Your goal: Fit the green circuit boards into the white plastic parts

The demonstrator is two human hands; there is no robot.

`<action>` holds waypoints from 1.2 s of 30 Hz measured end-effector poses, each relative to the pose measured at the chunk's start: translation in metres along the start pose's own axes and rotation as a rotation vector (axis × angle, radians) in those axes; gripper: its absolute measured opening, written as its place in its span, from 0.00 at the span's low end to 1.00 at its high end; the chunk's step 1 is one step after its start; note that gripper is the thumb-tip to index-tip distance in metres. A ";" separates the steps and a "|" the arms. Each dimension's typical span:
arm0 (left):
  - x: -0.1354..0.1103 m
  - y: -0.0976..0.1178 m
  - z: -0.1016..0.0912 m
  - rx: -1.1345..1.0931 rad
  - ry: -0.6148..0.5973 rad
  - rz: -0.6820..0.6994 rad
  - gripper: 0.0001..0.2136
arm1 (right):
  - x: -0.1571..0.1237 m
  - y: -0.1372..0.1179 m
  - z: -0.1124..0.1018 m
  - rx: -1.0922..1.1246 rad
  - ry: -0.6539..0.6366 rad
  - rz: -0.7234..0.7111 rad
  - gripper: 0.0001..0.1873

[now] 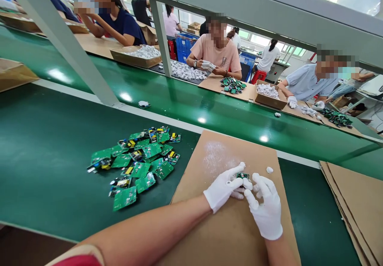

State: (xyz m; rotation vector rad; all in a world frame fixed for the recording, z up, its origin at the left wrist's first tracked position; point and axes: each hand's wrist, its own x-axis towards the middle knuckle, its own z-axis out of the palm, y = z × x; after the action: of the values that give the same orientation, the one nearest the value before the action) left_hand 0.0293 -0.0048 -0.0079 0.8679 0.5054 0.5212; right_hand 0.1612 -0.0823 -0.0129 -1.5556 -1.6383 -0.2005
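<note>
Both my hands wear white gloves and meet over a brown cardboard sheet. My left hand pinches a small green circuit board between thumb and fingers. My right hand is closed against the same board from the right, its fingers curled. A small white plastic piece lies on the cardboard just beyond my right hand. A pile of several green circuit boards lies on the green table to the left.
A green conveyor belt runs across behind the table, with a small white part on it. Stacked cardboard sheets lie at the right. Across the belt, other people work at boxes of white parts and boards.
</note>
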 end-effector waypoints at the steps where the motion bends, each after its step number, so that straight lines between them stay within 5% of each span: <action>1: 0.000 0.000 0.000 -0.011 0.010 -0.015 0.22 | 0.000 0.000 0.001 0.001 0.013 -0.021 0.14; 11: 0.004 -0.006 0.005 0.173 0.039 0.087 0.18 | -0.001 -0.003 0.010 -0.086 0.047 -0.135 0.14; 16: 0.001 0.000 0.004 0.016 0.008 -0.033 0.18 | 0.000 -0.002 0.005 0.178 -0.050 0.153 0.37; 21: -0.002 0.003 0.004 0.048 -0.021 -0.022 0.14 | -0.001 -0.001 0.005 0.353 -0.220 0.363 0.33; 25: -0.004 0.003 0.007 -0.066 -0.163 0.006 0.15 | -0.004 -0.002 0.008 0.421 -0.306 0.468 0.30; 32: -0.004 -0.001 0.006 -0.073 -0.172 0.016 0.14 | -0.002 -0.004 0.003 0.437 -0.289 0.466 0.26; 36: 0.002 -0.008 -0.002 -0.175 -0.170 -0.001 0.15 | 0.003 -0.005 -0.001 0.381 -0.182 0.283 0.33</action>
State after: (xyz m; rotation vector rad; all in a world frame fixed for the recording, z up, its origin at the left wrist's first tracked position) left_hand 0.0317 -0.0065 -0.0159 0.7367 0.2997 0.4782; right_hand 0.1578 -0.0818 -0.0089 -1.5146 -1.4633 0.3931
